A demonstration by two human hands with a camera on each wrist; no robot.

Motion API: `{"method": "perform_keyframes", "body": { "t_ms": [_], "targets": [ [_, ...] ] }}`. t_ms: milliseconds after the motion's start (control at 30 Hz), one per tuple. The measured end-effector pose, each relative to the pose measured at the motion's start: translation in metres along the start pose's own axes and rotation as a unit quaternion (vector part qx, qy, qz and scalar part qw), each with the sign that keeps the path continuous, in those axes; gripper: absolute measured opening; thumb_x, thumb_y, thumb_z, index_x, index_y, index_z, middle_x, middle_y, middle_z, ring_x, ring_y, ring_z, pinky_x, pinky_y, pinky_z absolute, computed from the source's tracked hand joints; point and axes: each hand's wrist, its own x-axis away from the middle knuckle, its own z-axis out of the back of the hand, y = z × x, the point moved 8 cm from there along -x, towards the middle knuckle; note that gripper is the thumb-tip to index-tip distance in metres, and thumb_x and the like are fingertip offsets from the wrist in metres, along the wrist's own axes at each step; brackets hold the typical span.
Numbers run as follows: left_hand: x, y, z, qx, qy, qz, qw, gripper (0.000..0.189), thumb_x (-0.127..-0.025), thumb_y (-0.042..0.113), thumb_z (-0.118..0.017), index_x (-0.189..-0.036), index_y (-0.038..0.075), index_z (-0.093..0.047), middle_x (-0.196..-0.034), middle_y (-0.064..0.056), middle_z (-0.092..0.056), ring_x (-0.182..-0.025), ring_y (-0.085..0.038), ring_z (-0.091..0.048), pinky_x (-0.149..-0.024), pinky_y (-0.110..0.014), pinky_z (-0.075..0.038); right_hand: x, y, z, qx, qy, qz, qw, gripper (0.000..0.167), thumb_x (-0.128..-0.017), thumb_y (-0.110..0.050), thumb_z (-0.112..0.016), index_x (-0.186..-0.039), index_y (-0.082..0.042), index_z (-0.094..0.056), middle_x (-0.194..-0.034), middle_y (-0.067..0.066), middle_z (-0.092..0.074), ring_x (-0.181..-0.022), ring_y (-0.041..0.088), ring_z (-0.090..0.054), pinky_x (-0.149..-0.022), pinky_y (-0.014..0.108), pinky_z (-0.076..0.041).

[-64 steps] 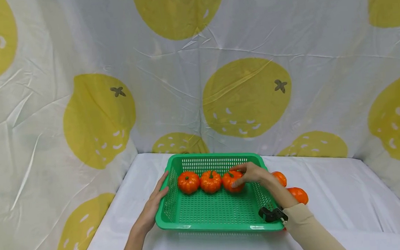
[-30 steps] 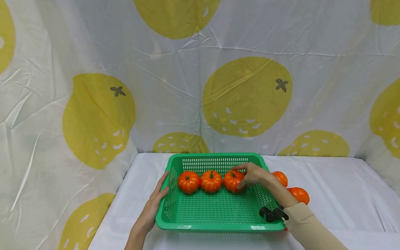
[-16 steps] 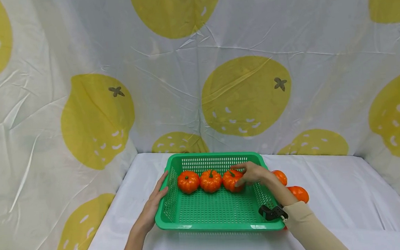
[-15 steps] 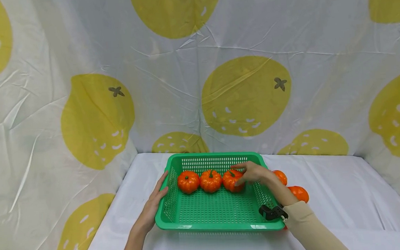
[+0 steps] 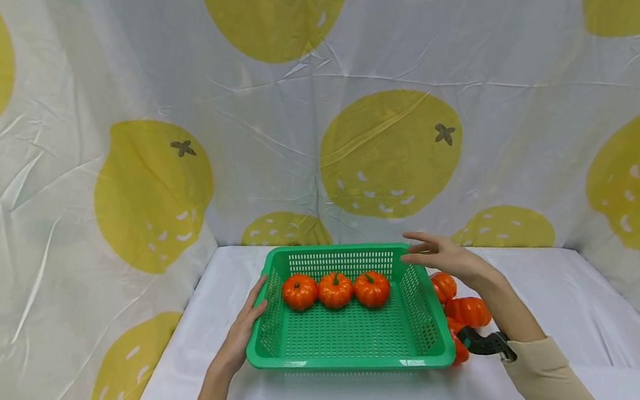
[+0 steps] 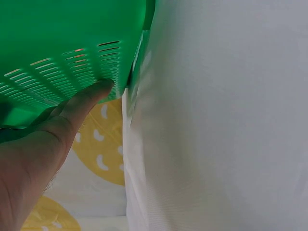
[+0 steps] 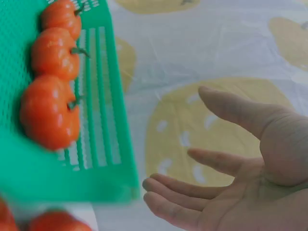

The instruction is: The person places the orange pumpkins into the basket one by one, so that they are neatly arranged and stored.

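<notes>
A green plastic basket [image 5: 354, 364] with slotted walls stands on the white cloth. Three small orange pumpkins with green stems, a left one [image 5: 300, 292], a middle one [image 5: 335, 290] and a right one [image 5: 372, 289], sit in a row along its far side. My left hand [image 5: 239, 336] rests against the basket's left wall, fingers straight; in the left wrist view its thumb [image 6: 91, 98] lies along the slots. Above the far right corner hovers my right hand [image 5: 446, 256], its fingers spread and holding nothing, as the right wrist view also shows.
More orange pumpkins [image 5: 469, 311] lie on the cloth just right of the basket, partly hidden by the basket and my right forearm. A lemon-print curtain [image 5: 273, 166] hangs behind and at both sides of the white table [image 5: 550, 308].
My right hand has let go of the right pumpkin and moved up and right, out of the basket. That pumpkin stays in the row. My left hand stays at the wall.
</notes>
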Motion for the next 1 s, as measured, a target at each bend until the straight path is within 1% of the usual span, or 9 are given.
{"method": "perform_keyframes", "body": {
  "t_ms": [100, 200, 333, 467, 600, 700, 833, 1000],
  "targets": [
    [-0.001, -0.001, 0.001, 0.002, 0.0, 0.003, 1.0, 0.057, -0.112, 0.04, -0.035, -0.165, 0.041, -0.015, -0.176, -0.002, -0.003, -0.162, -0.036, -0.002, -0.126, -0.066, -0.005, 0.022, 0.008, 0.015, 0.022, 0.029, -0.002, 0.9994, 0.078, -0.102, -0.044, -0.063, -0.165, -0.015, -0.027, -0.158, 0.031, -0.041, -0.145, 0.053, -0.038, -0.108, 0.074, -0.036],
    [-0.001, -0.003, 0.002, 0.003, -0.001, 0.004, 1.0, 0.056, -0.112, 0.041, -0.035, -0.165, 0.043, -0.016, -0.176, -0.001, -0.002, -0.162, -0.035, -0.001, -0.126, -0.066, -0.005, 0.045, 0.023, 0.026, 0.05, 0.058, -0.013, 0.997, 0.078, -0.103, -0.045, -0.06, -0.164, -0.011, -0.027, -0.156, 0.032, -0.044, -0.143, 0.054, -0.041, -0.105, 0.076, -0.038],
    [-0.001, -0.004, 0.002, 0.004, -0.005, 0.004, 1.0, 0.056, -0.112, 0.041, -0.035, -0.165, 0.043, -0.016, -0.176, -0.001, -0.003, -0.162, -0.035, -0.001, -0.125, -0.065, -0.005, 0.072, 0.055, 0.036, 0.084, 0.086, -0.039, 0.9919, 0.079, -0.104, -0.046, -0.058, -0.163, -0.005, -0.026, -0.154, 0.035, -0.044, -0.14, 0.054, -0.044, -0.098, 0.074, -0.045],
    [-0.001, -0.003, 0.002, 0.001, -0.007, 0.002, 1.0, 0.056, -0.112, 0.041, -0.035, -0.165, 0.043, -0.016, -0.176, -0.001, -0.003, -0.162, -0.035, -0.002, -0.125, -0.065, -0.006, 0.091, 0.092, 0.037, 0.09, 0.093, -0.063, 0.9897, 0.078, -0.105, -0.044, -0.057, -0.162, 0.0, -0.027, -0.152, 0.038, -0.044, -0.138, 0.055, -0.044, -0.096, 0.07, -0.049],
    [0.0, -0.002, 0.004, -0.002, -0.005, 0.004, 1.0, 0.055, -0.112, 0.041, -0.035, -0.164, 0.043, -0.018, -0.176, -0.001, -0.004, -0.162, -0.035, -0.003, -0.125, -0.066, -0.007, 0.101, 0.121, 0.03, 0.076, 0.089, -0.084, 0.9896, 0.076, -0.106, -0.042, -0.056, -0.161, 0.001, -0.027, -0.151, 0.038, -0.045, -0.135, 0.053, -0.05, -0.098, 0.065, -0.05],
    [0.001, -0.001, 0.005, -0.005, -0.006, 0.005, 1.0, 0.055, -0.112, 0.04, -0.034, -0.164, 0.043, -0.017, -0.176, -0.001, -0.004, -0.162, -0.035, -0.003, -0.125, -0.066, -0.007, 0.104, 0.134, 0.021, 0.061, 0.089, -0.098, 0.9893, 0.077, -0.105, -0.044, -0.056, -0.162, -0.001, -0.026, -0.152, 0.037, -0.045, -0.134, 0.051, -0.052, -0.1, 0.064, -0.05],
    [0.001, -0.001, 0.005, -0.005, -0.008, 0.008, 0.9999, 0.055, -0.112, 0.04, -0.033, -0.165, 0.043, -0.016, -0.176, -0.002, -0.004, -0.161, -0.036, -0.006, -0.124, -0.064, -0.011, 0.104, 0.142, 0.01, 0.048, 0.092, -0.116, 0.9877, 0.082, -0.103, -0.049, -0.06, -0.163, -0.006, -0.025, -0.153, 0.035, -0.044, -0.137, 0.051, -0.05, -0.103, 0.061, -0.05],
    [0.0, -0.001, 0.001, -0.003, -0.012, 0.012, 0.9999, 0.056, -0.112, 0.04, -0.033, -0.165, 0.042, -0.015, -0.176, -0.002, -0.003, -0.16, -0.035, -0.009, -0.123, -0.062, -0.014, 0.105, 0.147, 0.004, 0.042, 0.099, -0.135, 0.9851, 0.087, -0.1, -0.054, -0.061, -0.163, -0.005, -0.026, -0.154, 0.036, -0.042, -0.138, 0.052, -0.046, -0.103, 0.06, -0.05]
  ]
}}
